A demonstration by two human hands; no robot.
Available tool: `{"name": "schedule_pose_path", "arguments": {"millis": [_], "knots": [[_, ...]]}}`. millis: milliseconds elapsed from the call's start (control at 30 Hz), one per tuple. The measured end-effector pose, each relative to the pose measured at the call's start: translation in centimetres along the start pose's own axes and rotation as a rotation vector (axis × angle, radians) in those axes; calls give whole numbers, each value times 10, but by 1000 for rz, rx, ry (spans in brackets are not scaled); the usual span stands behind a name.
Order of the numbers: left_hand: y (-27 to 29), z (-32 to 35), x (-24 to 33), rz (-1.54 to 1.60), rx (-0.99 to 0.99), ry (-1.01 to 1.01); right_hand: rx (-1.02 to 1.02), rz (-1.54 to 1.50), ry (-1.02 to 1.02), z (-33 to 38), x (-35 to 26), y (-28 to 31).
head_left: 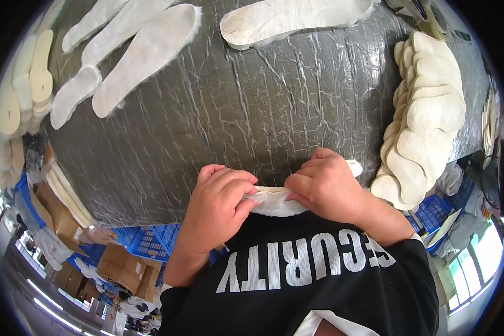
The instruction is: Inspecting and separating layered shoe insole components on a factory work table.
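Observation:
At the near edge of the table, both my hands grip a white fleecy insole [279, 205] with a cream edge on its upper side. My left hand [215, 203] pinches its left part between thumb and fingers. Its right part is held by my right hand [331, 187], with the fingers curled over it. A pale rounded end [354, 167] sticks out beyond the right hand; whether it belongs to the same insole is hidden. Fleecy insoles [148, 59] lie flat at the far left, and another insole [297, 21] lies at the far middle.
A wrinkled film covers the dark table [224, 123]. Overlapping cream insoles [434, 103] form a long row on the right. More insole stacks [41, 78] stand at the left. Below the edge are a blue crate [151, 239], a cardboard box [120, 266] and another blue crate [431, 215].

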State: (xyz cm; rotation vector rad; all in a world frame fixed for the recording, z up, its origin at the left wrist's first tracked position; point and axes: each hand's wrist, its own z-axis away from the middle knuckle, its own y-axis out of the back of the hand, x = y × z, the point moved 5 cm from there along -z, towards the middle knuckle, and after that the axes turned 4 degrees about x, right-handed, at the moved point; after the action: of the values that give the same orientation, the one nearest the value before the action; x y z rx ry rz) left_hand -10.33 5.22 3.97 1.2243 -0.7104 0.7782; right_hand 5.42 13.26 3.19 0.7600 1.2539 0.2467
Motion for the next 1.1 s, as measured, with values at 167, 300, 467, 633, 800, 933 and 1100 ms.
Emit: {"name": "schedule_pose_path", "arguments": {"millis": [167,300,467,633,800,933,1100], "knots": [[-4,-3,6,-29,71,-65,-19,25,-28,-1,1,0],[-10,1,3,38,121,-39,-69,20,-45,-1,3,2],[-10,-1,6,46,164,-66,81,-73,14,-7,-3,4],[2,-5,13,31,116,-114,99,-58,35,-6,-3,4],[8,-1,7,0,81,-86,113,-60,41,-2,-3,6],[3,-2,6,32,119,-69,125,-66,41,-2,-4,7],[-4,0,4,11,161,-71,69,-49,39,-4,-4,10]]}}
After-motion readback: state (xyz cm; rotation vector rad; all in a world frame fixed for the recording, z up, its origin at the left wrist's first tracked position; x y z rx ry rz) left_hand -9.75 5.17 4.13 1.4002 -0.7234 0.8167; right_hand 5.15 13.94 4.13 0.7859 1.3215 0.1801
